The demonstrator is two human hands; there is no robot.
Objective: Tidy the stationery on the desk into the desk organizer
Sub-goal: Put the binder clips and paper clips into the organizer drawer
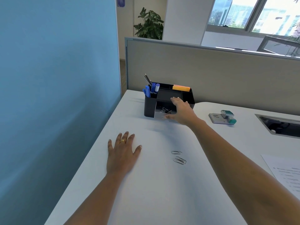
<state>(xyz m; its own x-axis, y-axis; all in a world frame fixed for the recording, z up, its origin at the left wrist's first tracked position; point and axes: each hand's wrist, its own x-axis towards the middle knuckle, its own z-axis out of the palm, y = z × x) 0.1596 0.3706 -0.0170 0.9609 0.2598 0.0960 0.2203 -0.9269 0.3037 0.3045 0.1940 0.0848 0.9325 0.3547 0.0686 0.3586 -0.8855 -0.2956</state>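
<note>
A black desk organizer (150, 105) stands at the back of the white desk (146, 192). It holds blue markers (153, 89), pencils (147, 79) and orange sticky notes (181, 88). Its clear front drawer (159, 115) is pulled out, with clips inside. My right hand (181, 111) reaches over the drawer, thumb on its front face and fingers stretched above it. My left hand (122, 151) lies flat on the desk, fingers spread, a ring on one finger. A few silver paper clips (178, 157) lie loose on the desk between my arms.
A grey and teal stamp or stapler-like item (223, 118) lies to the right of the organizer. A cable hatch (280, 125) is cut into the desk at the right. A printed sheet (285, 172) lies at the right edge. A beige partition (211, 70) backs the desk, and a blue wall panel (56, 95) lines the left.
</note>
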